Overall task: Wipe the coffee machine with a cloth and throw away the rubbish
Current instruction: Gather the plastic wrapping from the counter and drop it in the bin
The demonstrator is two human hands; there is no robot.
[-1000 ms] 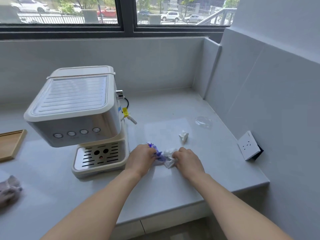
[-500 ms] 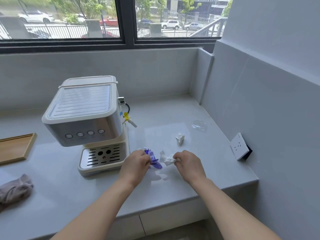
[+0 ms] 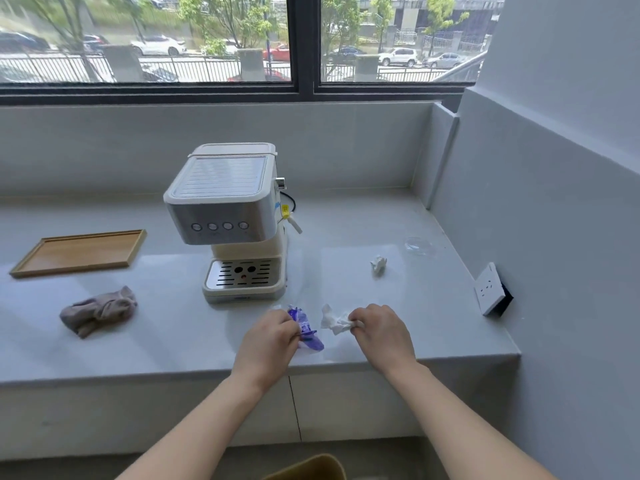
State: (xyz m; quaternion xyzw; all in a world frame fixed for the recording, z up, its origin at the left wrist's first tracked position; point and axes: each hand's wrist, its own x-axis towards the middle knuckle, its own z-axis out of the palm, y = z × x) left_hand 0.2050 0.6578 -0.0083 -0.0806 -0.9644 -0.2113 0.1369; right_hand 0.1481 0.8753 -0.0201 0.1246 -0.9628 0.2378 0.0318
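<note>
A cream and silver coffee machine (image 3: 228,216) stands on the grey counter (image 3: 173,334). In front of it my left hand (image 3: 268,344) grips a purple wrapper (image 3: 306,327), lifted just above the counter. My right hand (image 3: 379,329) pinches a crumpled white tissue (image 3: 332,320) beside it. Another crumpled white paper (image 3: 378,264) lies further back on the right. Near it a clear plastic scrap (image 3: 417,244) lies close to the wall. A grey cloth (image 3: 98,310) sits bunched on the counter, left of the machine.
A wooden tray (image 3: 81,252) lies at the left. A white wall socket (image 3: 490,289) sticks out of the right wall. The rim of a tan bin (image 3: 308,467) shows at the bottom edge, below the counter's front.
Both hands have drawn back toward the counter's front edge with the wrapper and tissue, now held apart. My view has pulled back and up, bringing in the cloth, tray and bin rim.
</note>
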